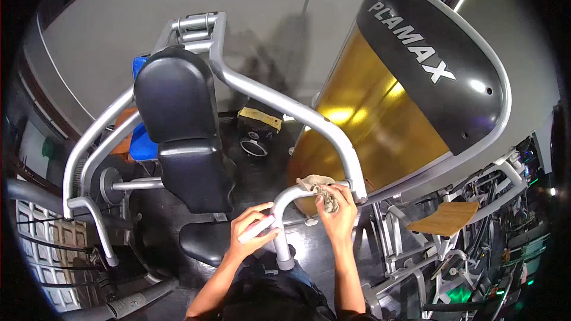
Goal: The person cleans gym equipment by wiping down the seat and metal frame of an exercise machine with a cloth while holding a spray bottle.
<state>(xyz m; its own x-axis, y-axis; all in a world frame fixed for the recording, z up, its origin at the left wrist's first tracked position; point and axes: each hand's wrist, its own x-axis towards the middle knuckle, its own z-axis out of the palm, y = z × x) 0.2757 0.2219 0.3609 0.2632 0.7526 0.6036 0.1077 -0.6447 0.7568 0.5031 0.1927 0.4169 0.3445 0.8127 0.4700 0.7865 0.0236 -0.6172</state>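
Holding a crumpled beige cloth (316, 183), likely light, soft, best bunched mid-fold, on a curved silver metal handle (289, 195): right hand (340, 214), fingers pinching; left hand (240, 242), fingers gripping an oblong white object (256, 229).

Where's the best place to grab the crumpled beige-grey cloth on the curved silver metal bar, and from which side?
Probably the bunched end of the crumpled beige-grey cloth, where the person's right hand holds it, coming from the person's side. Its gathered folds seem to offer more to close on than the flatter flap lying over the curved silver metal bar.
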